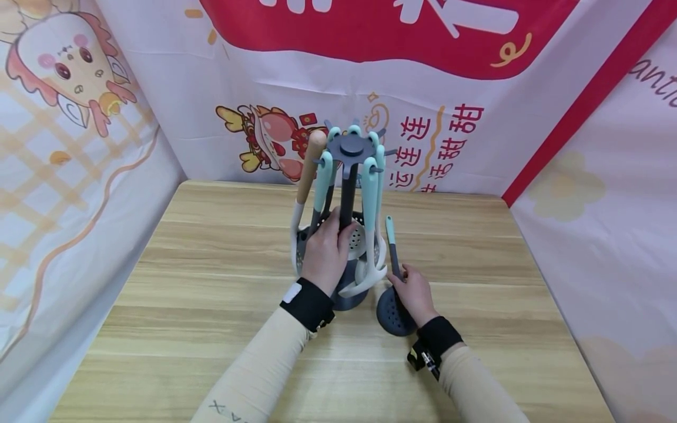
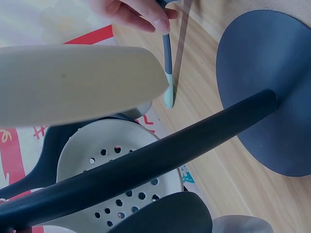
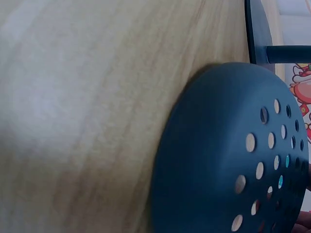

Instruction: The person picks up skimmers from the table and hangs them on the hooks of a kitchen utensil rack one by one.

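A dark utensil stand (image 1: 351, 147) with a round top, a central pole (image 2: 194, 141) and a round base (image 2: 272, 58) carries several hanging utensils. My left hand (image 1: 325, 252) grips the pole below the top, among these utensils. To its right, my right hand (image 1: 415, 294) pinches a dark skimmer (image 1: 394, 314) by its handle, just above the perforated head. The skimmer's teal handle end (image 1: 390, 229) points away from me. In the right wrist view its head fills the lower right; whether it touches the table cannot be told. The left hand is outside its wrist view.
Hanging utensils include a white perforated skimmer (image 2: 116, 170), a teal-handled white utensil (image 1: 370, 235) and one with a tan handle (image 1: 312, 167). The stand is on a wood-grain table (image 1: 211, 264). Printed cloth (image 1: 338, 82) rises behind the table and along both sides.
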`<action>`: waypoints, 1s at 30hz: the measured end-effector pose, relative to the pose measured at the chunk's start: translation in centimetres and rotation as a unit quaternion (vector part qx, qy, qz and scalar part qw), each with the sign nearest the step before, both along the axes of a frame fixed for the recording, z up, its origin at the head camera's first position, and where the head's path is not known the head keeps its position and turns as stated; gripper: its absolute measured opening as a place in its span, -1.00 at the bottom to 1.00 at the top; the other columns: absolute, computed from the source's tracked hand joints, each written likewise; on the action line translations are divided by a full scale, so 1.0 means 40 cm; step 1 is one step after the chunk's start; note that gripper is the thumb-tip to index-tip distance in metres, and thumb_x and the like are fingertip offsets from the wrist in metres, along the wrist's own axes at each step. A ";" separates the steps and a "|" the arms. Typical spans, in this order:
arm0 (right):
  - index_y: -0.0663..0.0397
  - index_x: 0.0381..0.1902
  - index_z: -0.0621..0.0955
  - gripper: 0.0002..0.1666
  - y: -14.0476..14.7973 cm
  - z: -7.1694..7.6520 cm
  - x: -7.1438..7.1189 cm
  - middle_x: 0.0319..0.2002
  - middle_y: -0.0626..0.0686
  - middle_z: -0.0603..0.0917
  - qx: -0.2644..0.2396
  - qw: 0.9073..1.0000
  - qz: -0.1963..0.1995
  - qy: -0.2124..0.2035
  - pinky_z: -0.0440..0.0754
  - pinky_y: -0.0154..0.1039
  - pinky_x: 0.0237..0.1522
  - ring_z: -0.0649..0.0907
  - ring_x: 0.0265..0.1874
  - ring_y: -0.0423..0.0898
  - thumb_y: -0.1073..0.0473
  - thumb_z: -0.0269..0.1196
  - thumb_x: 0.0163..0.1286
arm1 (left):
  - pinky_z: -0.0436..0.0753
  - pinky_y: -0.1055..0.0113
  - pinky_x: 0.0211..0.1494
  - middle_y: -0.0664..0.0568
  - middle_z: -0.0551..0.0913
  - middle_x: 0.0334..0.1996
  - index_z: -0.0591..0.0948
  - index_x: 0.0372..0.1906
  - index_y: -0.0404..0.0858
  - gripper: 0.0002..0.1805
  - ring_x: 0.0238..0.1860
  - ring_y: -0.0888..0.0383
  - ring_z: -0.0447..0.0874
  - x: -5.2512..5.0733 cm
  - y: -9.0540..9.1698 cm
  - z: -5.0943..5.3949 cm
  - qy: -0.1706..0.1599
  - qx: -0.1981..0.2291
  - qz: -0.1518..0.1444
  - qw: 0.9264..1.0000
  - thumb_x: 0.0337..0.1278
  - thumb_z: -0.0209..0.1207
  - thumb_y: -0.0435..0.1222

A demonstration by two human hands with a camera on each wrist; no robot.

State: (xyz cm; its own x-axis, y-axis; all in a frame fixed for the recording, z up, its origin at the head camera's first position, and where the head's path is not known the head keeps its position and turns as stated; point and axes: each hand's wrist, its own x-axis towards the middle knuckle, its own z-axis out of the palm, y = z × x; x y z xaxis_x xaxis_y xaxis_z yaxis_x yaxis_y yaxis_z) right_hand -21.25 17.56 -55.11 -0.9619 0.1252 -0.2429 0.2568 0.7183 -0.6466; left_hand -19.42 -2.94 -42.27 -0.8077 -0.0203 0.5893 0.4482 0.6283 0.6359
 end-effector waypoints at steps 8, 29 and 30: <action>0.37 0.34 0.38 -0.31 -0.005 0.011 -0.031 -0.13 0.22 0.66 0.009 1.000 0.013 -0.025 0.60 -0.12 -0.15 0.63 -0.20 0.04 -0.01 0.20 0.44 | 0.72 0.13 -0.20 -0.10 0.69 -0.27 0.52 0.02 -0.31 -0.75 -0.26 -0.01 0.75 -0.004 -0.003 0.004 0.000 0.001 -0.002 1.000 0.45 0.09 -0.21; 0.29 0.11 0.57 -0.58 -0.008 -0.004 -0.040 -0.18 0.19 0.77 -0.019 0.999 0.013 -0.039 0.54 -0.28 -0.31 0.71 -0.24 0.01 0.07 0.13 0.49 | 0.72 0.12 -0.13 -0.06 0.71 -0.23 0.52 0.00 -0.27 -0.77 -0.17 0.00 0.76 -0.005 -0.002 -0.005 -0.009 -0.005 -0.003 1.000 0.46 0.07 -0.20; 0.29 0.06 0.59 -0.62 -0.009 -0.005 -0.040 -0.18 0.19 0.76 -0.017 0.999 0.013 -0.034 0.52 -0.29 -0.34 0.70 -0.26 0.00 0.09 0.13 0.50 | 0.72 0.12 -0.12 -0.06 0.71 -0.23 0.52 0.01 -0.27 -0.77 -0.17 0.00 0.76 -0.005 -0.002 -0.005 -0.010 -0.005 -0.003 1.000 0.46 0.07 -0.20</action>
State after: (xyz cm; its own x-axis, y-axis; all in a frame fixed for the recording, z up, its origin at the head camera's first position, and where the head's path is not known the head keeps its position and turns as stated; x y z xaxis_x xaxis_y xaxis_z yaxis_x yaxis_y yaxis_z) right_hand -22.86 17.20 -55.32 -0.9456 0.0908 -0.3123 0.2830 0.7028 -0.6527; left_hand -19.61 -3.03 -42.46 -0.8194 -0.0092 0.5732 0.4399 0.6311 0.6389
